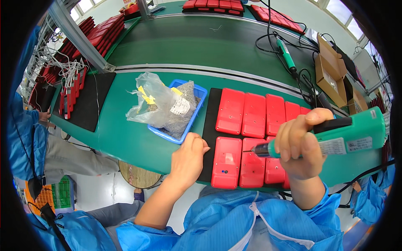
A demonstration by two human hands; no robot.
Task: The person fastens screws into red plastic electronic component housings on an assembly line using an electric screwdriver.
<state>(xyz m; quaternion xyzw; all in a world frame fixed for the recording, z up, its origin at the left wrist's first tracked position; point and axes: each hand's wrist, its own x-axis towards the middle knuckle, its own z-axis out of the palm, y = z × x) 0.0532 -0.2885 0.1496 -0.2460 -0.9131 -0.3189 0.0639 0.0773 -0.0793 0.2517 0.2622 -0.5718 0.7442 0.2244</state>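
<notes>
My right hand (302,144) is wrapped round a green electric screwdriver (363,130) with a black lever. The tool lies nearly level, and its thin bit points left over the red plastic housings (252,169). Whether the bit touches one cannot be made out. These housings lie in two rows on a black mat (208,131), with small screw holes in them. My left hand (187,161) is closed, fingers curled, beside the mat's left edge and the near corner of a blue tray (162,134). Its fingertips hide whatever they hold. In the tray rests a clear plastic bag (169,109) of small metal screws.
Beyond runs a green conveyor belt (188,44) with a metal rail. A second green screwdriver (286,54) hangs by its cable at the right, near an open cardboard box (331,71). Red parts with white cables (72,94) lie at the left. People in blue sit on both sides.
</notes>
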